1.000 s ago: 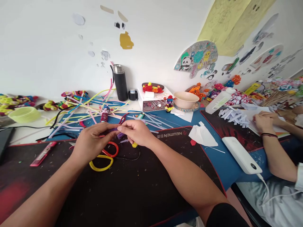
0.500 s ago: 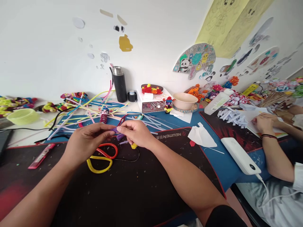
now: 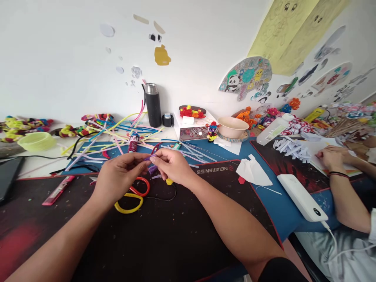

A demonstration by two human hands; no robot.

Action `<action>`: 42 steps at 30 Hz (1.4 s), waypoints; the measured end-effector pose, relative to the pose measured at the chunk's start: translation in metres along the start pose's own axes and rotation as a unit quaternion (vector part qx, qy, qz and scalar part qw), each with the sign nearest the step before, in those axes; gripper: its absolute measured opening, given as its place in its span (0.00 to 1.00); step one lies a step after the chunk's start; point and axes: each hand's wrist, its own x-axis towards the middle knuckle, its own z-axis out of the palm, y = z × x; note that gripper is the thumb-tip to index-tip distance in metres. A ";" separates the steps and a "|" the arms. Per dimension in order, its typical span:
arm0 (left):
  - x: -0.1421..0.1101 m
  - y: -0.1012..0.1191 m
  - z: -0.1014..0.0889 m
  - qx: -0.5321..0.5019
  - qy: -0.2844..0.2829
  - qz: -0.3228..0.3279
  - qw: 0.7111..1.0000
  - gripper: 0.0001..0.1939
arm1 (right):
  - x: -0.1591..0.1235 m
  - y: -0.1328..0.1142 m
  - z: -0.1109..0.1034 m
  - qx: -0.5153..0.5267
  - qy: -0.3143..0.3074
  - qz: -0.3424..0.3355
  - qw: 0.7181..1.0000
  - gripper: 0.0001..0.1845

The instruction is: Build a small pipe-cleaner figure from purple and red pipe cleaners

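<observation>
My left hand (image 3: pixel 122 176) and my right hand (image 3: pixel 173 166) meet above the dark mat, fingertips pinched together. Between them is a small purple fuzzy pipe cleaner piece (image 3: pixel 152 169), mostly covered by the fingers. A dark red strand (image 3: pixel 156 147) rises just behind my right fingertips. Scissors with red and yellow handles (image 3: pixel 129 203) lie on the mat beneath my left hand, their blades largely hidden by it. Something small and yellow (image 3: pixel 169 181) shows under my right hand, close to a thin dark cord.
Loose pipe cleaners (image 3: pixel 117 135) spread behind my hands, near a black thermos (image 3: pixel 152 105). A pink box (image 3: pixel 58 190) lies left. On the right are a beige bowl (image 3: pixel 232 127), white paper (image 3: pixel 254 170), a power bank (image 3: pixel 302 197) and another person's hands (image 3: pixel 331 156).
The whole view has shifted slightly, so things appear a little farther right. Both hands keep their pinch on the purple piece, with hardly any change in pose.
</observation>
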 end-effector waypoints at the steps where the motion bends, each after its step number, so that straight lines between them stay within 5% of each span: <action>1: 0.000 -0.001 0.001 0.005 0.003 -0.002 1.000 0.21 | 0.000 0.001 0.000 -0.011 0.003 -0.004 1.000 0.17; 22: 0.004 -0.005 -0.007 0.086 -0.033 0.052 0.994 0.14 | 0.001 0.002 -0.006 -0.086 -0.042 0.010 0.995 0.14; 26: 0.008 -0.007 -0.006 0.055 -0.074 0.005 0.996 0.18 | 0.002 0.010 -0.002 -0.089 -0.035 0.018 0.995 0.11; 35: 0.009 0.003 -0.009 -0.083 -0.048 -0.039 0.995 0.24 | 0.002 -0.003 0.002 0.077 -0.033 0.061 0.995 0.17; 42: 0.009 -0.007 -0.004 -0.099 -0.059 -0.029 0.993 0.30 | 0.001 0.005 0.001 0.004 0.006 0.007 1.000 0.13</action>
